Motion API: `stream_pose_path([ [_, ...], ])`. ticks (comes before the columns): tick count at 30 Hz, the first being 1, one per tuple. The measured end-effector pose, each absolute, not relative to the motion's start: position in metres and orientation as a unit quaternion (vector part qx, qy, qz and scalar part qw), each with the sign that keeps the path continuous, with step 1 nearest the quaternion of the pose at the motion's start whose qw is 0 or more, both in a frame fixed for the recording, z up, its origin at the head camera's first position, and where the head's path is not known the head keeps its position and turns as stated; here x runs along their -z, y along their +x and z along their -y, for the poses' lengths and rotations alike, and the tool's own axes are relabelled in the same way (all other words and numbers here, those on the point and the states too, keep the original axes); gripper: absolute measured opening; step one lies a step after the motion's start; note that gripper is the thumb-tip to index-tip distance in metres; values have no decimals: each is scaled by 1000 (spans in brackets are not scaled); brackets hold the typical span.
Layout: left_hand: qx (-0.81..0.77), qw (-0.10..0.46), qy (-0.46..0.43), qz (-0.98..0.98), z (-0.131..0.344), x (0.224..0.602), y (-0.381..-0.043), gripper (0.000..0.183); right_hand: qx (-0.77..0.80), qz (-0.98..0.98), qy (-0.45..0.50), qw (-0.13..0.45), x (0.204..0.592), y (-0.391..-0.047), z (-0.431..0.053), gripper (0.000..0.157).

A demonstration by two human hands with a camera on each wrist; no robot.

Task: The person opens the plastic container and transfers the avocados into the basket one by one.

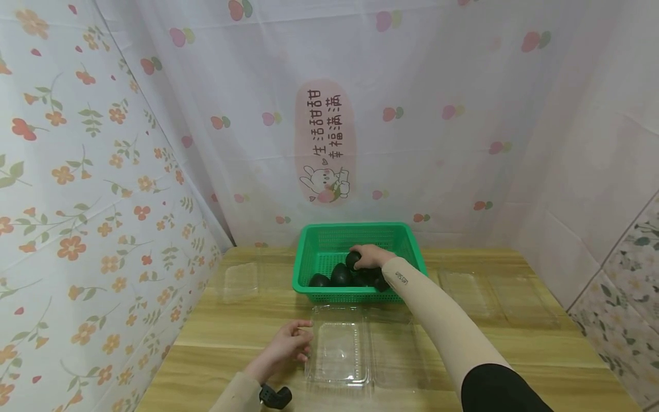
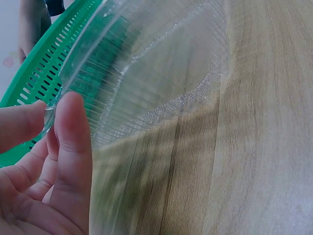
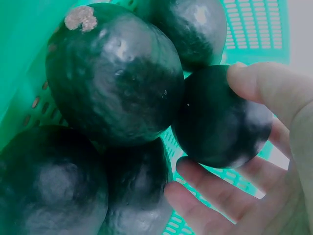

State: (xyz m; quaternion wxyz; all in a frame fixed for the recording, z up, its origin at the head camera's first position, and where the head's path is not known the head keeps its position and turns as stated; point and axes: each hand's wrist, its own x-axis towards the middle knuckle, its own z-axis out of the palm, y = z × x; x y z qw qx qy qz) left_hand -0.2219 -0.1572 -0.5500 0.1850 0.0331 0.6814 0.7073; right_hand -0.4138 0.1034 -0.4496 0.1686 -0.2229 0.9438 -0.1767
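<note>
My right hand (image 1: 372, 256) is inside a green plastic basket (image 1: 304, 260), holding a dark avocado (image 3: 222, 117). In the right wrist view the thumb lies on top of the avocado and the fingers curve around its far side and underneath. Several more glossy dark avocados (image 1: 341, 275) lie at the basket's near side, one with a pale stem scar. My left hand (image 1: 289, 343) pinches the left rim of a clear plastic clamshell box (image 1: 337, 352) between thumb and forefinger, as the left wrist view shows. The box lies unfolded on the table in front of the basket.
Further clear plastic boxes lie on the wooden table (image 1: 216, 355): one at the left (image 1: 241, 281) and an unfolded one at the right (image 1: 465, 292). Patterned curtains (image 1: 437, 171) stand behind and beside the table. A black wrist device (image 1: 275, 396) sits by the left wrist.
</note>
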Motion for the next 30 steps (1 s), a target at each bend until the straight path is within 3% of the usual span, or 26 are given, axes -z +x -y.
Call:
stream_pose_path([
  [17,-701,190,34,-686,157,549,-221,43,167,-936,-213,226,450,-413,-107,60],
  [30,-704,181,26,-686,157,551,-220,43,162,-936,-228,214,449,-414,-107,50],
])
